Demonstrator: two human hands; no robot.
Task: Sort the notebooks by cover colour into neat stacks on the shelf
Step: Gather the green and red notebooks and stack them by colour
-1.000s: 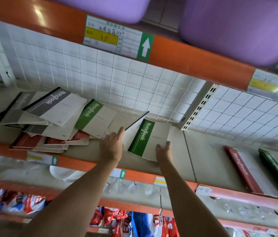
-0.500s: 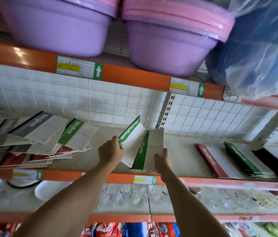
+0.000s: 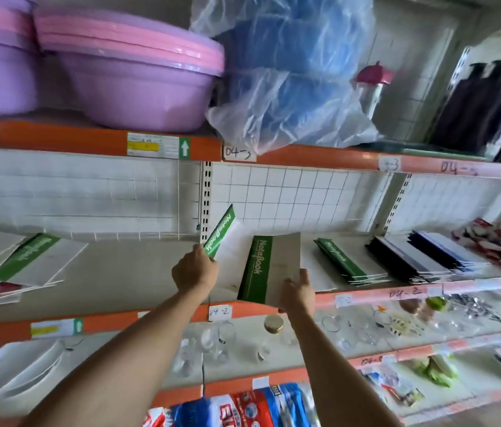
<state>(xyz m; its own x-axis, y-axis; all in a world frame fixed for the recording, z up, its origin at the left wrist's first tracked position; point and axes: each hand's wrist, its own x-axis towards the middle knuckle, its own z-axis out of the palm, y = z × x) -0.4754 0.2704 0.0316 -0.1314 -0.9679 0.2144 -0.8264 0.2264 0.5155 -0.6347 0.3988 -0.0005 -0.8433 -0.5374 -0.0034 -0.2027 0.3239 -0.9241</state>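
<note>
At centre frame, over the middle shelf (image 3: 138,272), I have a green notebook in each hand. My left hand (image 3: 194,272) has its fingers curled round the bottom corner of the left notebook (image 3: 226,238), which tilts up toward 1 o'clock with its green spine strip facing me. My right hand (image 3: 297,292) pinches the lower right corner of the right notebook (image 3: 269,269), thumb on the cover; this one stands nearly upright, its lower edge just above the shelf's orange front rail. The two books overlap, the right one in front.

At 3 o'clock from my right hand, a green stack (image 3: 340,260) lies flat on the shelf, and beyond it, further toward 3, a black stack (image 3: 412,257). At 9 o'clock, well apart from my left hand, the unsorted pile (image 3: 21,263) sprawls, a green-spined book on top and a red cover showing under it.

Up at 11 o'clock, purple basins (image 3: 138,81) sit on the upper shelf.
</note>
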